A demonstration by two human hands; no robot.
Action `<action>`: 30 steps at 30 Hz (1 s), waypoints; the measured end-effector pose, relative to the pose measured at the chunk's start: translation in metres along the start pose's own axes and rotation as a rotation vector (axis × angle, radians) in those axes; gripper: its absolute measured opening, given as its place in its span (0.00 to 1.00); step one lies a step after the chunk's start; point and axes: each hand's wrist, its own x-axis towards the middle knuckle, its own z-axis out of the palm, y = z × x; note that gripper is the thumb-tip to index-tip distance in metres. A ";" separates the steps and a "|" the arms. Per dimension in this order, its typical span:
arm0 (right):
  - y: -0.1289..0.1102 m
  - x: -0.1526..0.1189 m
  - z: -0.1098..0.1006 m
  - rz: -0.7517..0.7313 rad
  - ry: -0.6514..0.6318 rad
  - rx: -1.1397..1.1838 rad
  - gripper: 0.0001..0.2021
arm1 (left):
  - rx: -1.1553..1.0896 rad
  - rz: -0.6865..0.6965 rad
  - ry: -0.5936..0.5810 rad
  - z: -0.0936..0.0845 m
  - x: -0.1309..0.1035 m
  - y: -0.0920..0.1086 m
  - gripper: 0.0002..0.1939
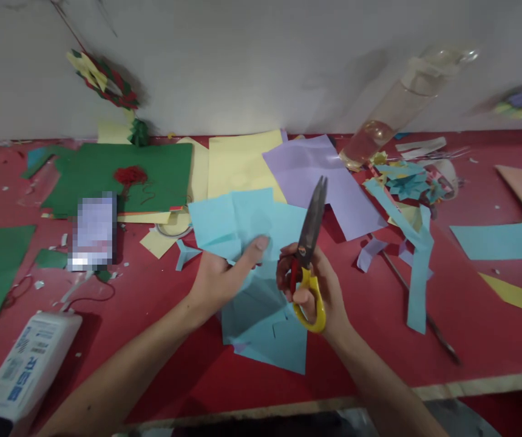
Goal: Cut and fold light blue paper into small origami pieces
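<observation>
My left hand (229, 276) pinches a light blue sheet of paper (252, 206), its thumb lying on top of the creased surface. Yellow-handled scissors (309, 255) are in my right hand (327, 285), thumb through one loop, with the blades pointing up and away from me and close together. More light blue paper (265, 352) lies on the red table below both hands, with a dark slit-like line in it. A small blue scrap (186, 255) rests left of the held sheet.
Yellow paper (238, 161), purple paper (320, 170) and green sheets (161, 164) lie along the back. A bottle (388, 115) leans on the wall. At left are a phone (92, 230) and a white power bank (28, 364). Blue strips (418, 273) and a thin rod (425, 315) lie right.
</observation>
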 end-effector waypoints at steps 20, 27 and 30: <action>-0.008 -0.010 0.003 0.051 -0.189 -0.178 0.36 | 0.199 0.160 -0.064 -0.023 0.004 0.007 0.26; -0.003 -0.007 -0.004 0.025 -0.008 -0.176 0.33 | 0.396 0.816 -0.230 -0.038 0.017 0.007 0.15; -0.001 -0.008 -0.003 0.028 0.000 -0.100 0.33 | 0.412 0.833 -0.263 -0.039 0.020 0.009 0.15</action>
